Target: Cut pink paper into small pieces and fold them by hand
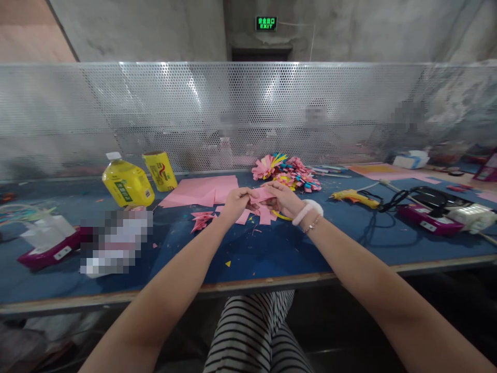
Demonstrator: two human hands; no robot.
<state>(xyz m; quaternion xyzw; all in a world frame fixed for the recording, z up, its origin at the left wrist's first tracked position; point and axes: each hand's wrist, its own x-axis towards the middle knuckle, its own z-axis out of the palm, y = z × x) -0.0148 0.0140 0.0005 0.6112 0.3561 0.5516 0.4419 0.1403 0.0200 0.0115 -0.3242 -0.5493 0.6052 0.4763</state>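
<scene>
Between my two hands is a small piece of pink paper [261, 195], held above the blue tabletop. My left hand [237, 201] pinches its left side with the thumb on top. My right hand [285, 199] has its fingers closed on the right side. Pink paper strips [265, 215] lie just below the hands. To the left sits a small heap of folded pink pieces [202, 220]. Behind it are larger pink sheets [200, 189]. Part of a yellow ring [282, 215] shows beside my right wrist.
Paper flowers [289, 173] in pink, yellow and blue are piled behind my hands. On the right are a yellow glue gun [355, 198] and a purple power strip [430, 219]. At left stand a yellow bottle [127, 181] and a yellow can [160, 172]. A perforated metal screen [202, 114] borders the back.
</scene>
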